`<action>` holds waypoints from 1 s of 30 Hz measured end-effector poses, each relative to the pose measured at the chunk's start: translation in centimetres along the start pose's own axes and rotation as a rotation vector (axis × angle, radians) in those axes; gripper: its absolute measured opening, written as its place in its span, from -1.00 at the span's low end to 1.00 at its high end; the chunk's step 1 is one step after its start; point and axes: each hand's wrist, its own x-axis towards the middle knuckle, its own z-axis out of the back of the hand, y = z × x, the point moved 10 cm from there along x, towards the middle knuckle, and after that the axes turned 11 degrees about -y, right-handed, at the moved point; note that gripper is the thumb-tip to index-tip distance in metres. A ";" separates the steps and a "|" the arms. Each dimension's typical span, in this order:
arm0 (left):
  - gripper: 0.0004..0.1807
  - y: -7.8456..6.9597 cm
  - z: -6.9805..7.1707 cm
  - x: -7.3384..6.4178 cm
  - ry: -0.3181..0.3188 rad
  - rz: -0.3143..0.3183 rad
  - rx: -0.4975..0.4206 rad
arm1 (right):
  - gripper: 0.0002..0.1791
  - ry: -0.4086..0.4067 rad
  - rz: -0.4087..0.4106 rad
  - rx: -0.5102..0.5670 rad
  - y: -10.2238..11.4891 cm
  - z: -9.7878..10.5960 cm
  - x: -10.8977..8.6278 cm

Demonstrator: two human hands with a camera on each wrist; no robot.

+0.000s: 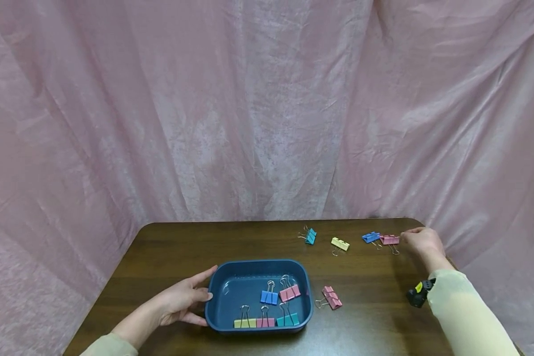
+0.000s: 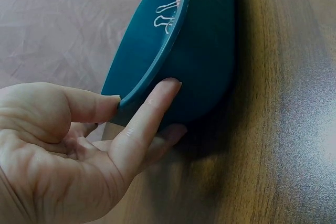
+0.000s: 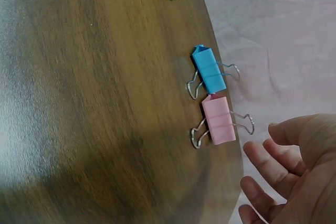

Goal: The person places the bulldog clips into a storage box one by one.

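A dark blue tray [image 1: 258, 261] stands near the front of the table. My left hand [image 1: 180, 300] is at its left end, thumb tip at the rim and nearly straight fingers touching the outer wall. Several binder clips lie inside, among them a blue one [image 1: 269, 297]. Far to the right, my right hand [image 3: 307, 169] is beside a pink binder clip [image 3: 219, 120], its fingers loosely bent with nothing between them. The clip's wire handles stick out on both sides, one toward the thumb. A blue binder clip [image 3: 209, 70] lies end to end with it.
On the table [image 1: 169, 252] are also a teal binder clip [image 1: 311, 236] and a yellow one [image 1: 340, 244] toward the back. Another pink clip [image 1: 332, 297] lies just right of the tray. A pink curtain [image 1: 249, 123] hangs behind the table's back edge.
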 end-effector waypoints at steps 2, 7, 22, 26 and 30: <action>-0.12 0.0 0.0 0.0 -0.004 0.002 0.004 | -0.43 -0.003 -0.023 -0.020 -0.3 -0.1 0.0; -0.12 0.1 0.0 0.1 -0.003 0.004 0.006 | -0.36 0.002 -0.083 -0.045 -0.8 -0.4 -0.1; -0.14 -0.4 -0.4 0.3 0.003 0.001 0.003 | -0.35 -0.001 -0.150 -0.075 -1.0 -0.8 0.3; -0.14 -0.4 -0.3 0.3 -0.002 0.000 0.003 | -0.36 -0.005 -0.118 -0.069 -0.6 -0.7 0.2; -0.14 -0.3 -0.3 0.3 -0.006 0.003 0.006 | -0.38 -0.005 -0.087 -0.068 -0.4 -0.7 0.1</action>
